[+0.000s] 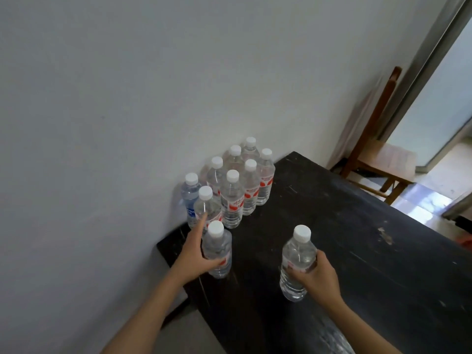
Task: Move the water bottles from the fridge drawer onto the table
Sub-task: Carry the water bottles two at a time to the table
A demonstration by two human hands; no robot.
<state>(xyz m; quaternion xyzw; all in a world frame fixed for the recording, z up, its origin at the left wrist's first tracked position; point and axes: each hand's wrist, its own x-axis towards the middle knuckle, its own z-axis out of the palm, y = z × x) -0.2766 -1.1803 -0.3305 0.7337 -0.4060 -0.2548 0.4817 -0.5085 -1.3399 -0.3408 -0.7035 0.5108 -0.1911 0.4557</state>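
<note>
Several clear water bottles [231, 200] with white caps and red labels stand upright in a cluster on the black table [357, 238], against the white wall. One at the cluster's left has a blue label [190, 198]. My left hand [194, 256] grips another bottle [217, 247] just in front of the cluster, with its forefinger stretched out against a neighbouring bottle. My right hand [315, 273] holds a further bottle [296, 261] upright at the table's near middle. Whether the two held bottles touch the tabletop is unclear. The fridge drawer is out of view.
A wooden chair [383, 159] stands beyond the table's far end, beside a glass door frame [431, 62]. The table's worn dark surface stretches to the right. Pale floor shows left of the table.
</note>
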